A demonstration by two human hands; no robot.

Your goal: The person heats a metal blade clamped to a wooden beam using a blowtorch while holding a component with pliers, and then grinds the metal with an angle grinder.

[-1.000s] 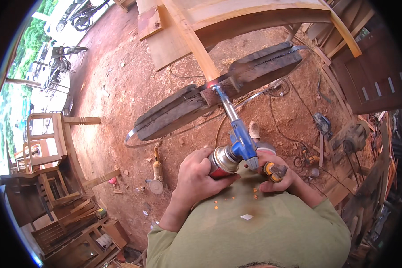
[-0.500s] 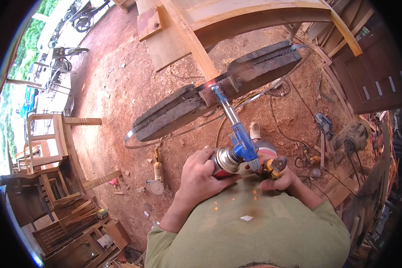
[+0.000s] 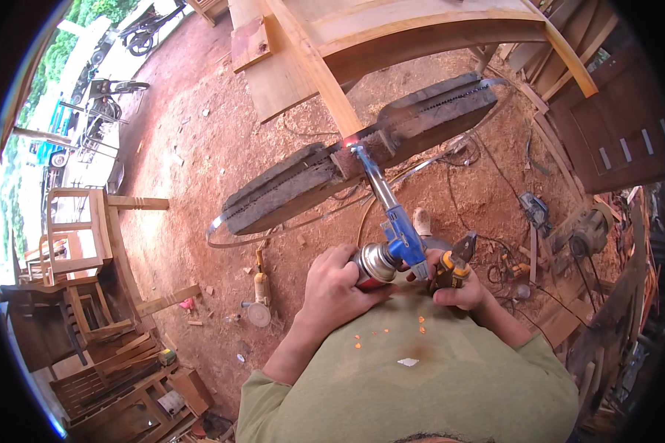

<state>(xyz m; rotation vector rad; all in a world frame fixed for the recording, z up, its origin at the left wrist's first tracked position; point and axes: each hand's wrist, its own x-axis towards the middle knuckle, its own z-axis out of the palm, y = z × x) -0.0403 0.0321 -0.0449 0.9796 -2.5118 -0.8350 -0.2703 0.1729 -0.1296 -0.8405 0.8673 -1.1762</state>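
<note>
Blowtorch (image 3: pixel 400 235), blue-bodied, located before the green shirt (image 3: pixel 480 362): hold it calmly by the canister (image 3: pixel 376 263), with fingers of the left hand (image 3: pixel 334 283) wrapped around, and keep the shiny nozzle (image 3: pixel 378 183) steady toward the small red-glowing spot (image 3: pixel 351 140). Grasp the yellow-handled pliers (image 3: pixel 459 264) in closed fingers of the right hand (image 3: pixel 462 295), well apart from the hot end. Farther out, notice rough, dark, wood-looking blocks (image 3: pixel 273 192), thin toothed metal band (image 3: pixel 458 98), smooth pale beam (image 3: pixel 316 68).
</note>
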